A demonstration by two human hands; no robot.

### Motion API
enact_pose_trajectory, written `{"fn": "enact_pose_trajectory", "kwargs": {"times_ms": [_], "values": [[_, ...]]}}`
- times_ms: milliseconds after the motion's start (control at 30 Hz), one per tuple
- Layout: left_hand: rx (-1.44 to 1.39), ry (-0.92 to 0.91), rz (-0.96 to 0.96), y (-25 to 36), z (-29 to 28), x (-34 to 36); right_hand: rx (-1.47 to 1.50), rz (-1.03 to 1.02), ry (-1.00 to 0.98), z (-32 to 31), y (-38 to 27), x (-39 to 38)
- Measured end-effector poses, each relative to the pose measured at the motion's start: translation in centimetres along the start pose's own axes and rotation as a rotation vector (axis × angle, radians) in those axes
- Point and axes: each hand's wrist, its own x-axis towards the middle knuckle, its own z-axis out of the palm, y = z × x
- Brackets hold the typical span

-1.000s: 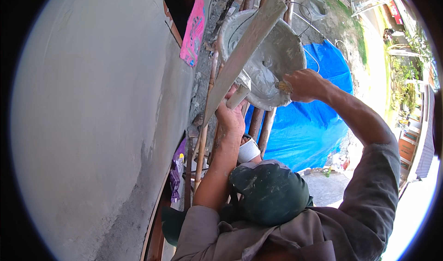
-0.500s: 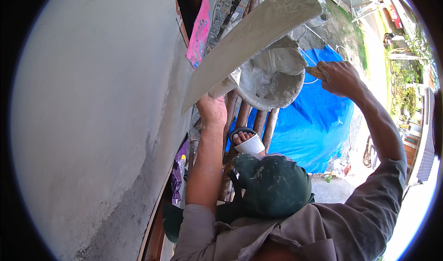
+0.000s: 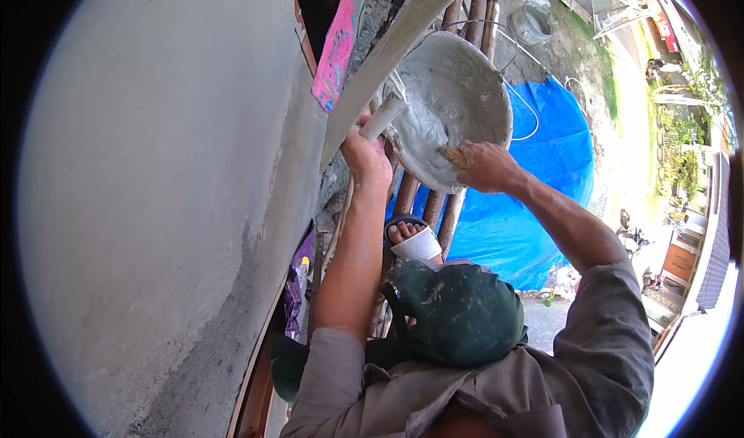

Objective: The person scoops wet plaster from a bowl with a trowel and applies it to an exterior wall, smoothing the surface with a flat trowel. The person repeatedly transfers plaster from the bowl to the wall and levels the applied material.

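Observation:
My left hand (image 3: 367, 158) is closed round the pale handle of a long plastering float (image 3: 393, 54). The float is tilted, its plaster-smeared board slanting up between the wall and the bucket. My right hand (image 3: 493, 167) grips a short wooden-handled trowel (image 3: 456, 158) at the bucket's near right side. The trowel's blade is hidden in wet grey plaster (image 3: 425, 101). That plaster lies in a round, crusted bucket (image 3: 496, 89) with a thin wire handle, just right of the float.
A smooth grey plastered wall (image 3: 163, 167) rises on the left, rougher low down. Wooden poles (image 3: 450, 217) run beneath the bucket, with my sandalled foot (image 3: 411, 237) on them. Below spreads a blue tarp (image 3: 511, 229). A pink sheet (image 3: 335, 54) stands by the wall; another bucket (image 3: 531, 25) sits farther off.
My right hand has come left and down, bringing the plaster-laden trowel from above the bucket into the plaster. The float has turned steeper and edge-on, uncovering more of the bucket.

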Motion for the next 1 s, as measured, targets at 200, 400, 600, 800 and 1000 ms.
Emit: {"fn": "enact_pose_trajectory", "kwargs": {"times_ms": [200,400,600,800,1000], "values": [[0.024,-0.074,0.027,-0.3,-1.1,0.7,0.401,0.055,0.082,2.7,-0.8,-2.3],[0.156,-0.053,0.073,2.0,-2.0,0.6,1.001,0.19,0.059,3.1,-3.0,-3.6],[-0.146,0.155,-0.065,9.9,-6.2,-3.9,1.088,0.09,0.13,3.3,-0.1,-4.9],[0.063,0.132,0.154,13.4,-9.7,-5.3,0.914,0.101,0.091,-0.6,4.3,-8.0],[0.128,0.09,0.153,11.0,-8.0,-4.2,0.632,0.109,0.136,-5.8,6.0,-12.0]]}}
